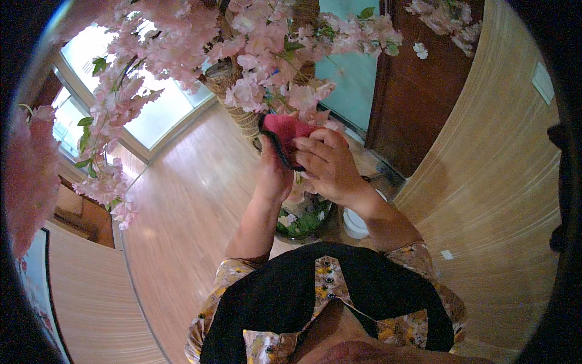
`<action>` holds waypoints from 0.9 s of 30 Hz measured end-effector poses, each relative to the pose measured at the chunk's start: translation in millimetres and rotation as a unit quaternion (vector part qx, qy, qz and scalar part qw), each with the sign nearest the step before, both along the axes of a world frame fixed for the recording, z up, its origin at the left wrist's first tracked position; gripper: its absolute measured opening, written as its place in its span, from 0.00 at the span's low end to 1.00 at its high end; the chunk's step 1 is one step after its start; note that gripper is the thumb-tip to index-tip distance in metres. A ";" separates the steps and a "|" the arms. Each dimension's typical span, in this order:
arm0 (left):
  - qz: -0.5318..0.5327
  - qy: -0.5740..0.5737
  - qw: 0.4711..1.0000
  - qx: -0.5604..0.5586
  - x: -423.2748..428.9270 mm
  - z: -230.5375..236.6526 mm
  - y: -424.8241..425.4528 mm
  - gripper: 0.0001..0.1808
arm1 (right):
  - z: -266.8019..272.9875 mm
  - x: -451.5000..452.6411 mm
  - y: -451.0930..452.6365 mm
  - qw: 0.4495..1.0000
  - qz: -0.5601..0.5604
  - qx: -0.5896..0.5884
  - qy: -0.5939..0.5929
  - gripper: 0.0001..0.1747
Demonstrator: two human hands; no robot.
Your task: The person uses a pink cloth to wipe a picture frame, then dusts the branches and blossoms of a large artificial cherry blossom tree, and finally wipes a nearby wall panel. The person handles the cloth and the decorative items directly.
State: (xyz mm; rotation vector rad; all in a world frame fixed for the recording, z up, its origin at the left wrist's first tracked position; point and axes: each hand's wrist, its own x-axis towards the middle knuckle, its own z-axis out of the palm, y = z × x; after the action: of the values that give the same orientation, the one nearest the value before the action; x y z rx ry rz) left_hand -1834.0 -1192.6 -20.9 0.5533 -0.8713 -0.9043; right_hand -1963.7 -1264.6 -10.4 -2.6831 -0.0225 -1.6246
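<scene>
A bright pink cloth (pixel 284 127) with a dark edge is bunched between my two hands, in front of my chest. My left hand (pixel 273 175) supports its left side, thumb against the dark edge. On the other side, the bent fingers of my right hand (pixel 329 164) grip the cloth. Pink artificial blossoms (pixel 304 98) hang just beyond the cloth and partly touch or overlap it in view. Behind them rises a rope-wrapped trunk (pixel 238 111) of the artificial blossom tree.
Below my hands stands a round planter (pixel 302 223) with greenery, beside a white bucket (pixel 357 223). A wood-patterned wall (pixel 473 182) runs along the right, near a brown door (pixel 423 91). Blossom branches (pixel 109 182) droop at left over the wooden floor (pixel 182 204). Bright glass doors (pixel 154 109) lie beyond.
</scene>
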 end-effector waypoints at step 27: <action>0.073 -0.108 0.991 -0.021 1.6 -21.1 18.6 0.53 | -33.8 -27.0 48.1 0.927 0.273 0.211 0.148 0.16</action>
State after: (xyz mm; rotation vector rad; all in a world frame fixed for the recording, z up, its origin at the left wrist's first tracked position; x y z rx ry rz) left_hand -1832.3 -1174.0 -42.1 0.6784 -1.0280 -0.6998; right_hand -1990.8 -1216.5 -44.2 -2.2743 -0.3419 -0.9284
